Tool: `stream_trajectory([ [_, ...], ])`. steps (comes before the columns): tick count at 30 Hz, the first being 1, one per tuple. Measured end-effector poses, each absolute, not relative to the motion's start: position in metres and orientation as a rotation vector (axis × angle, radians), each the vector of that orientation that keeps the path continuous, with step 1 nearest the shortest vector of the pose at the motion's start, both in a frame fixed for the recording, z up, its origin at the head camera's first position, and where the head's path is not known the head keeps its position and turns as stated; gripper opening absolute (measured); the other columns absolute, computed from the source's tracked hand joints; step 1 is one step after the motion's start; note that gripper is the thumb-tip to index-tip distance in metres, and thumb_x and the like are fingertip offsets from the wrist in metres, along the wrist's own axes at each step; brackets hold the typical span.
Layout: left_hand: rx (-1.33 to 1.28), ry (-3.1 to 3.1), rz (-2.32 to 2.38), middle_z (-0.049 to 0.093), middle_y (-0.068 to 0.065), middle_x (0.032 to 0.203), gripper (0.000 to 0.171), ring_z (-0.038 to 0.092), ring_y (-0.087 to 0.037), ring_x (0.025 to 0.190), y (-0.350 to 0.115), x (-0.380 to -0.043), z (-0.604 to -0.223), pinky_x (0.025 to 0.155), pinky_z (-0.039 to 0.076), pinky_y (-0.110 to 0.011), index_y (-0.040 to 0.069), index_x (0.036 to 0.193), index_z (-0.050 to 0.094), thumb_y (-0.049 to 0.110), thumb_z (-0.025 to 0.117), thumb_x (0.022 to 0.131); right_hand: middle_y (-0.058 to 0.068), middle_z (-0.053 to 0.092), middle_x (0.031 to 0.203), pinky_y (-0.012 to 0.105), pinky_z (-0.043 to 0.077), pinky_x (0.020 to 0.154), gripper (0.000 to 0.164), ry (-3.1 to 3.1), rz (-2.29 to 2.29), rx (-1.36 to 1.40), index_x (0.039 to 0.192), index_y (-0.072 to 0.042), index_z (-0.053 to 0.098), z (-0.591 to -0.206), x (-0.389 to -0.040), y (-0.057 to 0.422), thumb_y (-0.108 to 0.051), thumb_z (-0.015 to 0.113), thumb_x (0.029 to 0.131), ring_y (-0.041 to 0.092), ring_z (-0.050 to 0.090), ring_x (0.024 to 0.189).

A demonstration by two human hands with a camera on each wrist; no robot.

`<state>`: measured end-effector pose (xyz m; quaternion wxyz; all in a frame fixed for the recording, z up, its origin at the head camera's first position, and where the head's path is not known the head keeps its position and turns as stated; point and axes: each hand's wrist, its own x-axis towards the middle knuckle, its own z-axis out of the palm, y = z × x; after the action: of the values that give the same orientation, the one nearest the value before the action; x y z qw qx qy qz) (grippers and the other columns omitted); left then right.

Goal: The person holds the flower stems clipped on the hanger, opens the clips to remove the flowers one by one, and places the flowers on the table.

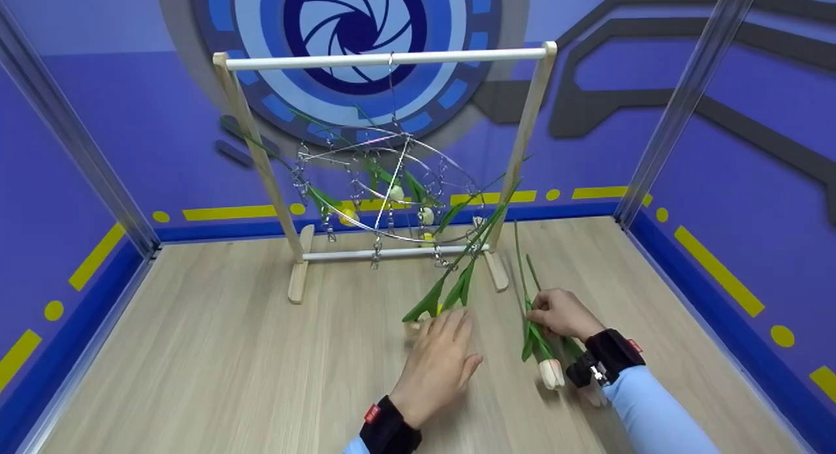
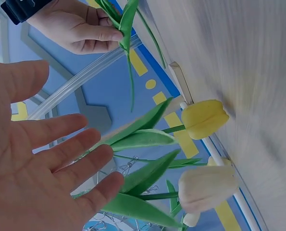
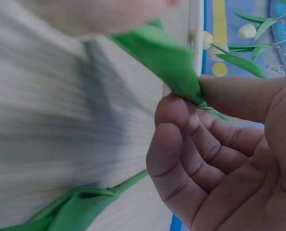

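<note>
My right hand [image 1: 565, 313] pinches the green stem of a white tulip [image 1: 552, 374] between thumb and fingertips, just above the tabletop. In the right wrist view its leaf [image 3: 162, 57] meets the fingertips, and the bloom is blurred. My left hand [image 1: 436, 359] is spread with straight fingers beside tulips hanging head down from the rack's right side. The left wrist view shows a yellow tulip [image 2: 205, 119] and a white tulip [image 2: 207, 187] just past those fingers; no contact is visible. Another pale tulip [image 1: 593, 395] lies on the table, partly hidden under my right wrist.
A wooden stand with a white top bar [image 1: 313, 62] bears a round metal hanger [image 1: 405, 140] with dangling clips. More yellow and white tulips hang from it. The wood-grain table [image 1: 228, 349] is enclosed by blue patterned walls [image 1: 751, 199].
</note>
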<state>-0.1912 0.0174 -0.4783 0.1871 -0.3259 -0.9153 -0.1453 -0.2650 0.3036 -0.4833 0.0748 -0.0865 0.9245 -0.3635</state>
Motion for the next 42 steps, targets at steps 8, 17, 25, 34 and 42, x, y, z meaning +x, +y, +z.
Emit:
stream_trajectory([
  [8,-0.916,-2.597,-0.373,0.055,-0.015,0.149,0.058,0.051,-0.029,0.138,0.018,-0.19,-0.479,0.112,0.042,-0.05,0.0,0.145,0.055,0.039,0.062,0.102,0.005,0.061,0.066,0.027,0.045,0.052,0.012,2.789,-1.042,-0.254,0.089,0.001,0.068,-0.491,-0.267,0.304,-0.008,0.069,0.097,0.016,0.058,0.054],
  [17,-0.933,-2.627,-0.381,0.055,-0.015,0.149,0.061,0.051,-0.029,0.138,0.019,-0.189,-0.481,0.111,0.042,-0.05,-0.001,0.147,0.053,0.04,0.063,0.102,0.007,0.065,0.07,0.026,0.048,0.052,0.012,2.751,-0.99,-0.231,0.09,0.003,0.07,-0.492,-0.267,0.301,-0.008,0.07,0.096,0.015,0.062,0.057],
  [25,-0.932,-2.623,-0.385,0.055,-0.015,0.149,0.062,0.05,-0.028,0.139,0.021,-0.189,-0.484,0.11,0.043,-0.05,-0.001,0.146,0.053,0.038,0.066,0.1,0.006,0.066,0.067,0.026,0.049,0.05,0.012,2.696,-0.968,-0.227,0.088,0.003,0.071,-0.495,-0.268,0.301,-0.007,0.07,0.095,0.013,0.061,0.055],
  [34,-0.935,-2.664,-0.397,0.055,-0.015,0.149,0.061,0.049,-0.03,0.141,0.022,-0.192,-0.488,0.113,0.04,-0.053,0.0,0.146,0.054,0.039,0.067,0.1,0.004,0.063,0.065,0.027,0.051,0.049,0.013,2.675,-0.968,-0.217,0.084,0.0,0.068,-0.497,-0.268,0.303,-0.008,0.07,0.094,0.012,0.059,0.052],
  [42,-0.951,-2.666,-0.371,0.056,-0.014,0.146,0.059,0.049,-0.031,0.139,0.023,-0.192,-0.49,0.113,0.041,-0.05,0.001,0.144,0.056,0.038,0.068,0.099,0.005,0.064,0.065,0.026,0.051,0.048,0.013,2.665,-0.943,-0.196,0.084,0.0,0.068,-0.499,-0.269,0.303,-0.008,0.069,0.094,0.012,0.059,0.051],
])
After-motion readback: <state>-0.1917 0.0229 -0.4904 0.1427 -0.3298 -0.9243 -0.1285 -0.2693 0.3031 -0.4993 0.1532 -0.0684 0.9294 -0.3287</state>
